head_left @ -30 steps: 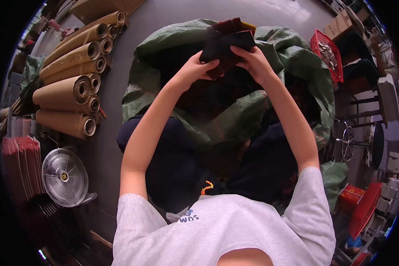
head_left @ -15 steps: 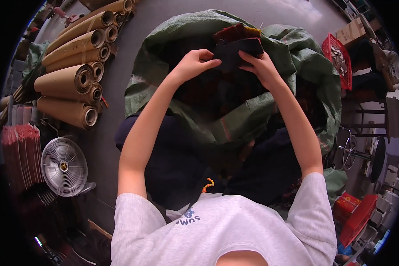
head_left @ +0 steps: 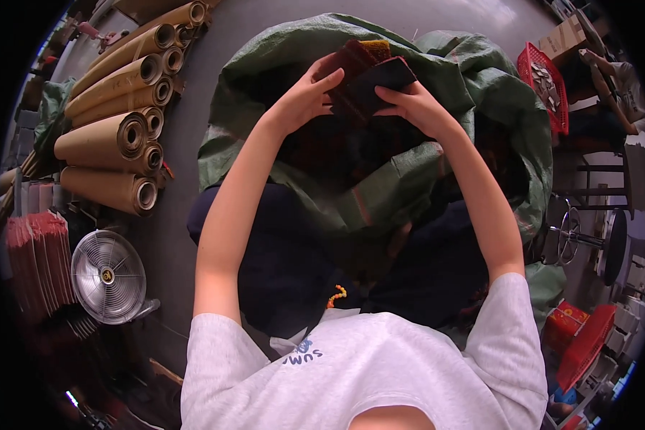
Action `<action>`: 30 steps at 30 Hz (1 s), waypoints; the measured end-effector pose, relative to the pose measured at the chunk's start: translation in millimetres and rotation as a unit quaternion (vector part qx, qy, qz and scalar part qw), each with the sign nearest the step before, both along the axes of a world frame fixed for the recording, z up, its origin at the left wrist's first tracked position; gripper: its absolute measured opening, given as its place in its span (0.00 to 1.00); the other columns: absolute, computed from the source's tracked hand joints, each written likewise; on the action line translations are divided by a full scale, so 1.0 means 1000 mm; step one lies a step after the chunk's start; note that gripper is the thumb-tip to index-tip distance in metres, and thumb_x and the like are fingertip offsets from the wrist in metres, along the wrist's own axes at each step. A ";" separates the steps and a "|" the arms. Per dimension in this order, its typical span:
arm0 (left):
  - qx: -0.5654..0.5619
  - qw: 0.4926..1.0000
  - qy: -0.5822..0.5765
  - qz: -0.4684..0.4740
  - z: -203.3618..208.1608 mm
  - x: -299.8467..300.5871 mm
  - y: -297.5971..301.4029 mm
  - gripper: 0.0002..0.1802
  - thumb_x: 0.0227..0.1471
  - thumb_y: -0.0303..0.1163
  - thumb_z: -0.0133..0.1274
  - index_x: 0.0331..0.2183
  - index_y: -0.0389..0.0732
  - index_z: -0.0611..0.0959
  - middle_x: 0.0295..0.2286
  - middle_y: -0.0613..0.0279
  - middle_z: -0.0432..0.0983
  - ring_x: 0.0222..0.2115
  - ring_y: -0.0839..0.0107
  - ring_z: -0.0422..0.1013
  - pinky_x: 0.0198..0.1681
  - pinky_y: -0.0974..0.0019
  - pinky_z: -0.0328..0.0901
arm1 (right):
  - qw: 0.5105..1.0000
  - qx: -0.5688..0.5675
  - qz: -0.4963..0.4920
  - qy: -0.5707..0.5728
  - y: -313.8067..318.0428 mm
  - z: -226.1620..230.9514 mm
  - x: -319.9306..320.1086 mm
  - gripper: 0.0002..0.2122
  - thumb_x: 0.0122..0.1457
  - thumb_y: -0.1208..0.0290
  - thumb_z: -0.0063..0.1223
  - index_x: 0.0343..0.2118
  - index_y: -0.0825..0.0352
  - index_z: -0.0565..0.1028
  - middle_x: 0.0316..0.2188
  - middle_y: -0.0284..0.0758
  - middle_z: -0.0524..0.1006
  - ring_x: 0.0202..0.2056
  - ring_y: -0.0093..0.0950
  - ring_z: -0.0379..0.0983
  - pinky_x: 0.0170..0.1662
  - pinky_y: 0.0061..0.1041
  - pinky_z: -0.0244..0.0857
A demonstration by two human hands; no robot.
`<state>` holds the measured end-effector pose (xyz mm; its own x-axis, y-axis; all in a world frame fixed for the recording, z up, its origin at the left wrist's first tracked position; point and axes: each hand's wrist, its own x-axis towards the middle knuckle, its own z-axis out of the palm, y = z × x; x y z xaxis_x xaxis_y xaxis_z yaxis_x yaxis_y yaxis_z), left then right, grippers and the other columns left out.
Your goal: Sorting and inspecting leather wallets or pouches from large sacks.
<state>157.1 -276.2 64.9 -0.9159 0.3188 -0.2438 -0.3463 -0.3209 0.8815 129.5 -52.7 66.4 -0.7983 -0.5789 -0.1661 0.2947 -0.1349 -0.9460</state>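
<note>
Above the opening of a large green woven sack (head_left: 408,172), my two hands hold a fanned bunch of flat, square-cornered pieces that look like fabric or carpet swatches. My left hand (head_left: 301,100) is closed on the dark red pieces (head_left: 350,63), thumb on top. A yellow piece (head_left: 376,49) pokes out at their far edge. My right hand (head_left: 423,109) grips the black piece (head_left: 384,82), which overlaps the red ones, with its thumb lying across it. Inside the sack are dark, reddish contents, too dim to make out.
Brown rolls (head_left: 115,136) are stacked at the left, above a metal fan (head_left: 108,276) and a pile of reddish sheets (head_left: 39,251). On the right are a red basket (head_left: 530,79) of small pale pieces, a round-seated stool (head_left: 615,247) and another red basket (head_left: 588,347).
My left hand has moved right and closed on the dark red pieces. The bunch has fanned apart, the red and yellow pieces shifting left and the black one tilting.
</note>
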 end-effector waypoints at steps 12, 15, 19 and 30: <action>-0.061 0.975 0.087 0.193 0.000 -0.006 -0.025 0.22 0.46 0.32 0.57 0.44 0.42 0.72 0.36 0.67 0.73 0.36 0.77 0.70 0.34 0.73 0.67 | 0.968 0.217 -0.058 0.114 0.011 -0.005 -0.016 0.29 0.48 0.54 0.58 0.49 0.67 0.65 0.44 0.38 0.69 0.44 0.26 0.66 0.47 0.28 0.61; -0.058 0.973 0.081 0.210 0.000 -0.006 -0.020 0.21 0.46 0.31 0.57 0.44 0.42 0.72 0.36 0.67 0.73 0.36 0.77 0.70 0.33 0.74 0.66 | 0.949 0.263 -0.103 0.140 -0.002 -0.017 -0.008 0.50 0.38 0.47 0.64 0.60 0.64 0.48 0.54 0.50 0.58 0.54 0.33 0.58 0.52 0.31 0.56; -0.073 0.982 0.094 0.150 -0.003 0.003 0.001 0.20 0.47 0.32 0.57 0.43 0.42 0.73 0.34 0.69 0.73 0.32 0.81 0.70 0.31 0.78 0.65 | 0.996 0.059 -0.062 0.010 -0.031 -0.002 0.012 0.42 0.44 0.55 0.63 0.58 0.63 0.51 0.47 0.40 0.68 0.49 0.28 0.65 0.49 0.32 0.60; -0.041 0.961 0.083 0.259 -0.010 0.001 0.025 0.12 0.51 0.31 0.52 0.39 0.40 0.77 0.33 0.66 0.76 0.33 0.76 0.70 0.37 0.72 0.65 | 0.979 -0.009 -0.147 0.138 -0.038 -0.010 0.014 0.15 0.50 0.74 0.56 0.41 0.65 0.68 0.32 0.33 0.75 0.33 0.21 0.74 0.29 0.20 0.72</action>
<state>157.9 -251.7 54.8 -0.9750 -0.2051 -0.0857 -0.0112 -0.3397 0.9405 143.3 -90.8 56.7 -0.9442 -0.3177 0.0867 -0.0252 -0.1929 -0.9809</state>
